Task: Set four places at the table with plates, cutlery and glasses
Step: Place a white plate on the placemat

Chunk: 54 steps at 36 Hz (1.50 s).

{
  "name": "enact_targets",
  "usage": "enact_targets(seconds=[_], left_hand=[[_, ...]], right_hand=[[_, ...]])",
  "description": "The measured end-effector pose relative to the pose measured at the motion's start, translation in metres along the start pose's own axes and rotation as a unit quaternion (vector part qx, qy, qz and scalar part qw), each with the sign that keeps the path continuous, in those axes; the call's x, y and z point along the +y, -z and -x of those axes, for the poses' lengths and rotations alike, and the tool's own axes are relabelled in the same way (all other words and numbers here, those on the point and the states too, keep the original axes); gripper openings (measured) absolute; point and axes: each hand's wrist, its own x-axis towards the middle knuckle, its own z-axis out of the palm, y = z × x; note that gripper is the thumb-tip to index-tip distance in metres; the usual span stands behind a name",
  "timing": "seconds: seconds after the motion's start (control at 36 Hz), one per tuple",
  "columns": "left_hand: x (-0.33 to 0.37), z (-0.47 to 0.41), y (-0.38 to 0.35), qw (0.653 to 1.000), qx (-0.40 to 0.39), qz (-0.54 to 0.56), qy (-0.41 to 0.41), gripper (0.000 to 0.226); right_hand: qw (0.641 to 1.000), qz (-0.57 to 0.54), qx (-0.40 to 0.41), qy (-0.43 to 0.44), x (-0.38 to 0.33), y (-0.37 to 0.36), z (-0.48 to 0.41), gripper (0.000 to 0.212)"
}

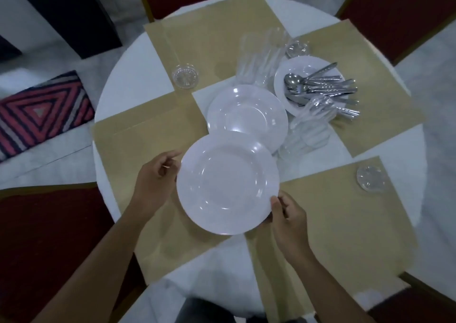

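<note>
I hold a white plate [228,184] above the near-left tan placemat [138,140]. My left hand [155,179] grips its left rim and my right hand [287,214] pinches its lower right rim. Behind it, in the middle of the round white table [128,76], lies a stack of white plates [246,111]. Another white plate [286,71] to the right carries a pile of steel cutlery [320,85]. Several clear glasses [259,56] stand and lie around the plates. Small clear glass coasters sit on the far mat [185,76], the right mat [297,48] and the near-right mat [371,178].
Tan placemats lie at the far side [212,21], the right [375,76] and the near right [345,224]. Red-cushioned chairs [49,236] stand around the table. A striped red cushion [39,115] lies on the floor at left.
</note>
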Motion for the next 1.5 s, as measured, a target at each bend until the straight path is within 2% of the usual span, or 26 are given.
enact_targets(seconds=[0.08, 0.28, 0.47, 0.58, 0.69, 0.94, 1.28, 1.5], left_hand=[[-0.005, 0.023, -0.011, 0.998, -0.018, -0.052, 0.006, 0.024], [-0.004, 0.083, -0.067, 0.994, -0.057, -0.079, 0.058, 0.024], [0.013, 0.136, -0.144, 0.989, -0.123, -0.039, 0.072, 0.020], [0.022, 0.152, -0.182, 0.983, -0.137, 0.006, 0.119, 0.017], [0.031, 0.160, -0.212, 0.978, -0.153, 0.010, 0.140, 0.016], [0.038, 0.164, -0.249, 0.978, -0.153, 0.017, 0.142, 0.018], [0.045, 0.161, -0.258, 0.975, -0.160, 0.020, 0.152, 0.016], [0.044, 0.153, -0.256, 0.967, -0.203, -0.005, 0.152, 0.020]], right_hand=[[1.000, -0.006, 0.002, 0.005, 0.012, 0.019, 0.008, 0.026], [1.000, 0.013, 0.003, 0.024, 0.047, 0.090, 0.016, 0.030], [0.997, 0.027, 0.073, 0.011, 0.089, 0.172, 0.008, 0.033], [0.992, 0.049, 0.113, -0.020, 0.110, 0.206, -0.003, 0.017], [0.988, 0.059, 0.136, -0.033, 0.115, 0.230, -0.014, 0.021], [0.986, 0.050, 0.155, -0.035, 0.122, 0.257, -0.036, 0.022], [0.986, 0.042, 0.150, -0.058, 0.126, 0.265, -0.050, 0.023], [0.986, 0.036, 0.150, -0.063, 0.123, 0.266, -0.054, 0.019]])
